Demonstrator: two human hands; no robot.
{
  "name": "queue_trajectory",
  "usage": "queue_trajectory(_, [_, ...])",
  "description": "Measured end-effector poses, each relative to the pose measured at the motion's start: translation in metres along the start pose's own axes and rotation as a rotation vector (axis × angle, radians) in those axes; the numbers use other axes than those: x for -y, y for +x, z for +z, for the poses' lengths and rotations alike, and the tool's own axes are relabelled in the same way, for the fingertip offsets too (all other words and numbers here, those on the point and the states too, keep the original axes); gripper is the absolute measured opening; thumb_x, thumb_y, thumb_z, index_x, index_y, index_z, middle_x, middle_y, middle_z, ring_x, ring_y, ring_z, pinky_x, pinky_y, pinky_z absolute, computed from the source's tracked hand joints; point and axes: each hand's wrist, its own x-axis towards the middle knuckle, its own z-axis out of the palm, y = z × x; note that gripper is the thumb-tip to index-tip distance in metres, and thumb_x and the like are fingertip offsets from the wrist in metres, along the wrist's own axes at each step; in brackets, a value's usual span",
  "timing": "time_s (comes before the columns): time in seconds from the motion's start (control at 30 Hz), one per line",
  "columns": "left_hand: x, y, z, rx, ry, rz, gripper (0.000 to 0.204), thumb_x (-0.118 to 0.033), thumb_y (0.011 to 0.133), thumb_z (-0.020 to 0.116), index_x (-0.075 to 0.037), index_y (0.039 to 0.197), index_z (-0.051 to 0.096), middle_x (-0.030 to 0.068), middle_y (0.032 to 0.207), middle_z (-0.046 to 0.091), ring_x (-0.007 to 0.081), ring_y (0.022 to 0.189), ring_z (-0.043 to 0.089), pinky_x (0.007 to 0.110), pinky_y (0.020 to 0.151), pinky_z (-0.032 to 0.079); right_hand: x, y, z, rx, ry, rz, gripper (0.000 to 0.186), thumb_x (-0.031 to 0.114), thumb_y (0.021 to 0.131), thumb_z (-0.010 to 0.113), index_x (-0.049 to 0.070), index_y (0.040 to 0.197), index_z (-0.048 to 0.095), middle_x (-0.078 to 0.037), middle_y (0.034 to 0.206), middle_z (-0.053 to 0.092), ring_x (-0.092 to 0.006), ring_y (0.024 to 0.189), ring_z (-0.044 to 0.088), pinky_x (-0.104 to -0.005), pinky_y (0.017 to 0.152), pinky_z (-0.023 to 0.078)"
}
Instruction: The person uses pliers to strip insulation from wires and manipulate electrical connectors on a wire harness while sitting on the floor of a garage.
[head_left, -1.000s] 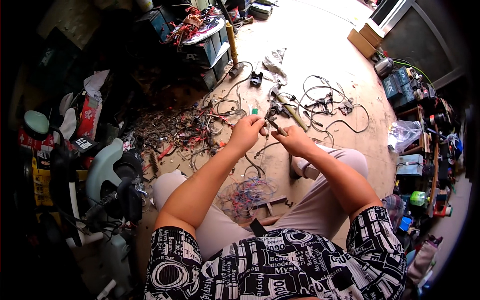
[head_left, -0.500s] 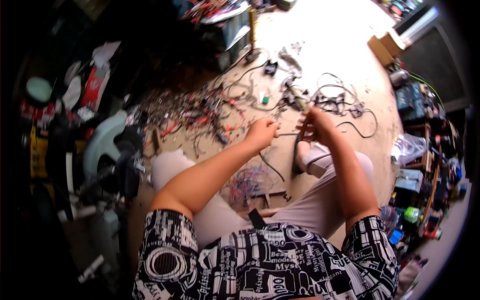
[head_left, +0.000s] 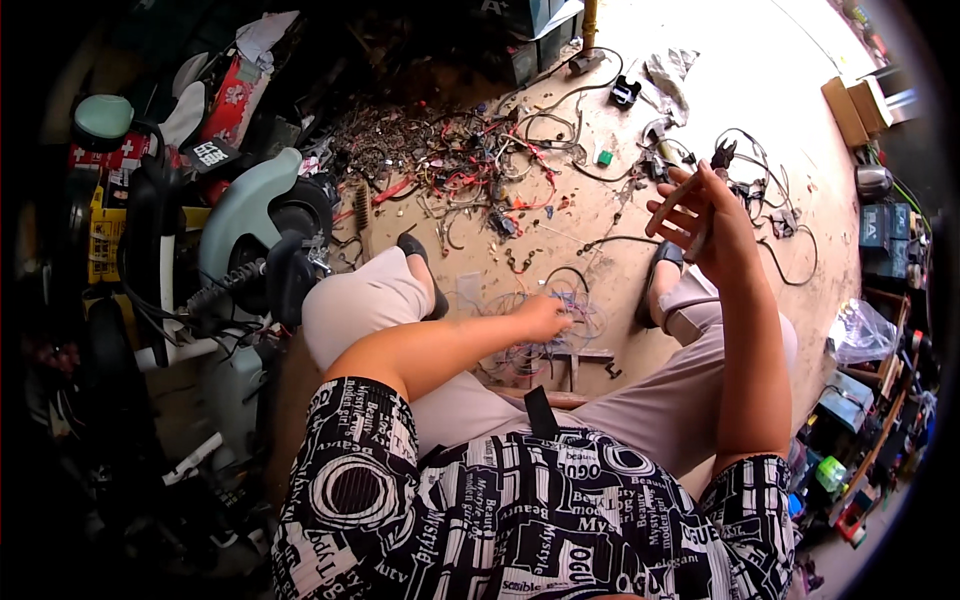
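Observation:
My left hand (head_left: 545, 317) is low between my knees, fingers closed, over a tangle of thin coloured wires (head_left: 592, 322). What it grips, if anything, is hidden. A short black cable (head_left: 572, 270) curves just beyond its knuckles. My right hand (head_left: 722, 232) is raised above my right foot. Across its palm lie the handles of a pair of pliers (head_left: 722, 153), whose dark jaws point away from me. Some of its fingers are spread loosely around the handles. A dark cable (head_left: 630, 240) lies on the floor left of this hand.
Cut wires and scraps (head_left: 440, 170) cover the floor ahead. Looped black cables (head_left: 775, 185) lie beyond my right hand. A grey-green vehicle panel (head_left: 245, 205) stands at the left. A metal stand (head_left: 575, 362) sits between my thighs; crowded shelves (head_left: 880, 390) line the right.
My left hand has come back toward me onto the thin wires, off the cable stretched between the hands. My right hand has risen to the right with the pliers. The whole view has shifted.

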Motion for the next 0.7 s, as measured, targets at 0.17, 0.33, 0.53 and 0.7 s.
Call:
queue_trajectory(0.17, [0.088,0.013,-0.011,0.033,0.155,-0.339,0.037,-0.036,0.079,0.062,-0.009,0.104,0.067,0.0184,0.102,0.066,0.0353,0.097,0.062,0.043,0.084,0.049,0.005,-0.019,0.018,0.083,-0.062,0.024,0.052,0.042,0.095,0.047,-0.002,0.124,0.051,-0.012,0.101,0.063,-0.0272,0.097,0.064,-0.0360,0.085,0.051])
queue_trajectory(0.33, [0.147,0.053,-0.054,-0.249,0.079,-0.505,0.030,-0.025,0.082,0.056,-0.006,0.103,0.066,0.0156,0.108,0.064,0.0336,0.100,0.062,0.045,0.085,0.050,0.002,-0.026,0.029,0.103,-0.137,0.062,0.050,0.037,0.095,0.049,-0.003,0.125,0.050,-0.012,0.102,0.064,-0.0259,0.100,0.063,-0.0351,0.090,0.048])
queue_trajectory(0.53, [0.184,0.092,-0.083,-0.533,0.168,-0.571,0.029,-0.016,0.082,0.058,-0.009,0.109,0.062,0.0116,0.118,0.057,0.0362,0.101,0.060,0.047,0.088,0.049,-0.005,-0.020,0.044,0.129,-0.235,0.104,0.048,0.033,0.094,0.052,-0.002,0.127,0.048,-0.010,0.103,0.061,-0.0200,0.100,0.059,-0.0314,0.087,0.045])
queue_trajectory(0.7, [0.203,0.132,-0.076,-0.520,-0.219,-0.611,0.028,-0.027,0.080,0.066,-0.007,0.100,0.065,0.0142,0.099,0.067,0.0312,0.094,0.063,0.039,0.083,0.049,-0.007,-0.018,0.056,0.175,-0.254,0.114,0.046,0.026,0.095,0.050,-0.005,0.128,0.046,-0.012,0.107,0.060,-0.0204,0.103,0.057,-0.0338,0.091,0.043])
